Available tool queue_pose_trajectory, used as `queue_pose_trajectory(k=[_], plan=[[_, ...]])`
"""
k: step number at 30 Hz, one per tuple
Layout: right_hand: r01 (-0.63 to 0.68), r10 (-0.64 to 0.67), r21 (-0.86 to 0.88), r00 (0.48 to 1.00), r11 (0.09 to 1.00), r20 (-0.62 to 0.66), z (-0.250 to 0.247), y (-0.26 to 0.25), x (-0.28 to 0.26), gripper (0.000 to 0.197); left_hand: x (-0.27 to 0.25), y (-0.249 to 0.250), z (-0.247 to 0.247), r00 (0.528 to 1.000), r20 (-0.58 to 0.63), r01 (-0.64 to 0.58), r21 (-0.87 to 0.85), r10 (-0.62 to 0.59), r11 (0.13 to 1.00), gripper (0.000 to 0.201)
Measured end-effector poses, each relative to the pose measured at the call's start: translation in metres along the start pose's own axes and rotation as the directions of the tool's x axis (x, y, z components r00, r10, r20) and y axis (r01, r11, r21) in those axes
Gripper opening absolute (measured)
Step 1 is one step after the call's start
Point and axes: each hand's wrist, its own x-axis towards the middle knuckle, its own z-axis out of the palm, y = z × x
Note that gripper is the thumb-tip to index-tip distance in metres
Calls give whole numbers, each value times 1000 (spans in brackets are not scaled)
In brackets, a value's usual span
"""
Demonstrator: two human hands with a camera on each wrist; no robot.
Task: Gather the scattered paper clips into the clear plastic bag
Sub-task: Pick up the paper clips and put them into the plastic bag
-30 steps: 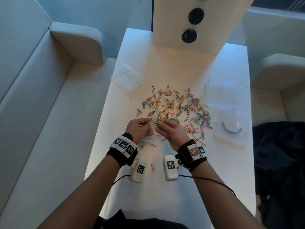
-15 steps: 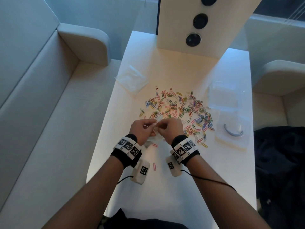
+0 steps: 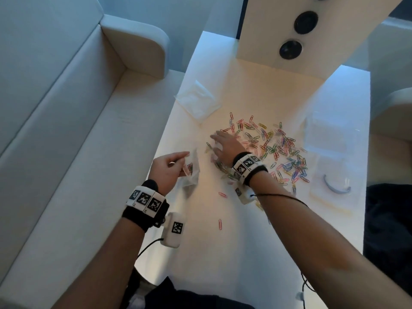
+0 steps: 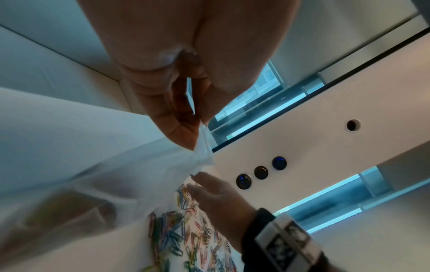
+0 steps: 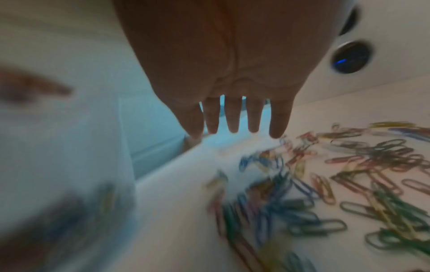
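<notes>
Many coloured paper clips [image 3: 269, 148] lie scattered across the middle of the white table [image 3: 234, 253]. My left hand [image 3: 169, 167] pinches the top edge of a small clear plastic bag [image 3: 191, 175] near the table's left edge; some clips show inside it. In the left wrist view the thumb and fingers pinch the bag's rim [image 4: 202, 147]. My right hand [image 3: 223, 143] is spread flat, fingers straight, over the left side of the clip pile. The right wrist view shows its straight fingers [image 5: 232, 117] above blurred clips [image 5: 349, 184].
Two stray red clips [image 3: 220, 224] lie near the front of the table. Another flat plastic bag [image 3: 197, 101] lies at the back left. Clear packets [image 3: 334, 184] with a curved grey piece sit at right. A white panel with black round buttons [image 3: 289, 50] stands behind. Sofas flank the table.
My hands have parted. The right hand left the bag and reached forward over the pile with fingers spread. The left hand moved left and keeps hold of the bag.
</notes>
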Motion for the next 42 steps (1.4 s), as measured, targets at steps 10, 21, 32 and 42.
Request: queue_pose_trajectory(k=[10,21,32,42], plan=[[155,-110,-506,987,848,118,62,38,-32,56,7,-19,7,995,-24,92,-79,-94,993,22],[-157,201,178,943,971,-266,24,73,-58,20,-1,-18,51,983,93,162,-13,-160,987,24],[49,430,889,886,-456,172,2,14,-112,28,-1,-19,85,972,134,186,44,-190,982,24],[-138,513,989,853,48,94,27,-12,-114,24,-10,-13,89,980,159,103,88,-116,991,23]])
